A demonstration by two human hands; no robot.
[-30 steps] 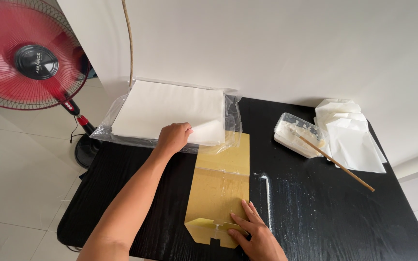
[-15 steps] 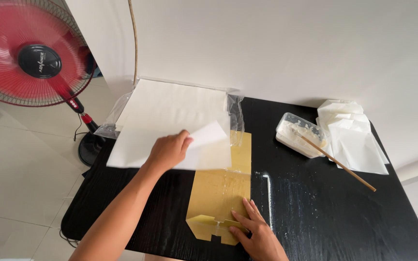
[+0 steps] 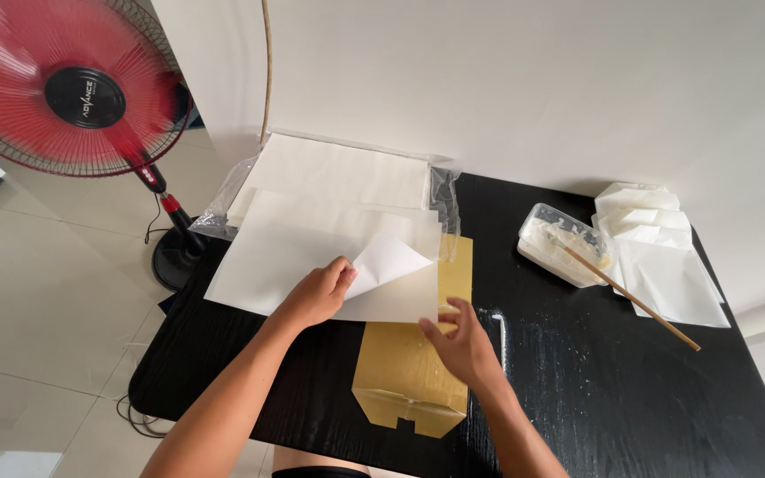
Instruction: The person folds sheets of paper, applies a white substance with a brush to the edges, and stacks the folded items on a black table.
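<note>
My left hand [image 3: 316, 295] pinches a white paper sheet [image 3: 276, 252] with one corner folded up, and holds it over the upper end of a flat yellow-brown cardboard piece [image 3: 411, 376] on the black table [image 3: 595, 389]. At the sheet's right edge my right hand [image 3: 462, 343] hovers above the cardboard, fingers spread and touching the paper's lower right corner. Behind the sheet lies a stack of white paper in a clear plastic wrapper [image 3: 347, 168].
A clear plastic tub of white paste [image 3: 564, 243] with a thin wooden stick [image 3: 630, 288] across it sits at the right. Folded white papers [image 3: 657, 248] lie beside it. A red standing fan [image 3: 73, 88] is left of the table. The wall rises close behind.
My left hand has pulled one white sheet off the stack toward me, over the cardboard. My right hand has moved up from the cardboard's lower end to the sheet's edge.
</note>
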